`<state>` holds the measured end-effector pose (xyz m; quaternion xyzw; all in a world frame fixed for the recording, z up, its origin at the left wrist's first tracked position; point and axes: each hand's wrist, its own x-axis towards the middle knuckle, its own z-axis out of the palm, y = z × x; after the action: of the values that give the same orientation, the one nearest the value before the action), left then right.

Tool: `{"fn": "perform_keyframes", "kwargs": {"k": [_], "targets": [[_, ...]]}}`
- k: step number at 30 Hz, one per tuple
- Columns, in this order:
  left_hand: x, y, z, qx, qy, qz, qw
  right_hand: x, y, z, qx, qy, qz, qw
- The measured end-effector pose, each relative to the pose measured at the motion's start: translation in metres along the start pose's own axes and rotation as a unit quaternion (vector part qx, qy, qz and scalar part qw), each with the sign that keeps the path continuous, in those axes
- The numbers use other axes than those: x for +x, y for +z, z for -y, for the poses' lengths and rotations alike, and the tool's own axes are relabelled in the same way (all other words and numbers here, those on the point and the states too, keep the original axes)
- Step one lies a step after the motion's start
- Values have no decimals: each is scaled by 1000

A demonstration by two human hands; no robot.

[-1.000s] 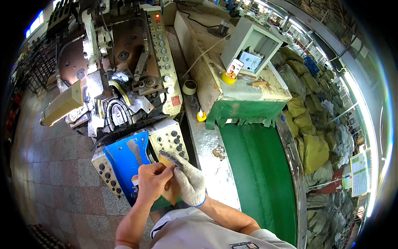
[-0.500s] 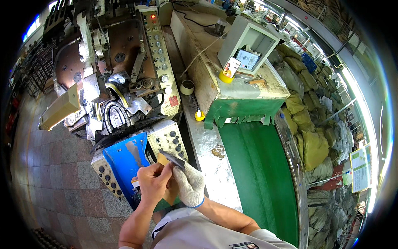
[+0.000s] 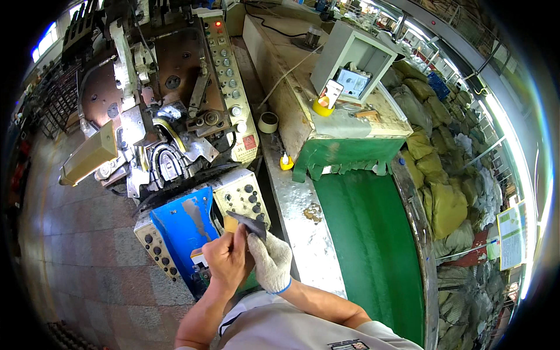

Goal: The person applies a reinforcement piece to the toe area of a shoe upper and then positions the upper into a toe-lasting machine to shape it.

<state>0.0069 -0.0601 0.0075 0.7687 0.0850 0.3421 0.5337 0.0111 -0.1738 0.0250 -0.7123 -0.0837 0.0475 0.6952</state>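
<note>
1. The fingers (image 3: 236, 248) of the bare left hand (image 3: 226, 262) are curled closed around a small tan block (image 3: 231, 224), whose top edge shows above them; its lower part is hidden in the grip.
2. The right hand (image 3: 270, 262) wears a white knitted glove (image 3: 274, 269) with a blue cuff band. Its fingers are closed on a flat, dark grey, pointed piece (image 3: 249, 223); whether it is metal or leather cannot be told.
3. The dark piece lies just beside the tan block, tip pointing left and up; the two appear to touch. Both are held in front of the person's chest, over the lower edge of the machine.
4. Directly behind the hands stands a blue painted panel (image 3: 185, 230), scratched to bare metal in the middle, flanked by cream control boxes (image 3: 240, 195) carrying round black knobs.
5. Above these rises a grey and brown metal machine (image 3: 169, 111) with cables, a curved guide and a long cream button strip (image 3: 228, 76).
6. To the right runs a worn metal bench (image 3: 303, 227) edged by a green sloping surface (image 3: 367, 245).
7. Further back, a roll of tape (image 3: 268, 122) and a yellow roll (image 3: 321, 107) sit near a pale open box (image 3: 350, 64).
8. Filled olive sacks (image 3: 443, 198) are stacked at the far right.
</note>
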Motion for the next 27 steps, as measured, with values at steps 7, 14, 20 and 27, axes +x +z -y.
{"fn": "perform_keyframes", "kwargs": {"k": [7,14,20,27], "targets": [[-2,0,3,55,44,12,997,-3,0,-8,39,15,7,999],[-3,2,8,43,61,25,997,-3,4,-10,67,1,-4,998],[-1,1,3,59,71,38,995,-4,4,-7,58,13,-6,998],[-6,-1,15,39,48,30,998,-1,2,-7,53,21,12,998]]}}
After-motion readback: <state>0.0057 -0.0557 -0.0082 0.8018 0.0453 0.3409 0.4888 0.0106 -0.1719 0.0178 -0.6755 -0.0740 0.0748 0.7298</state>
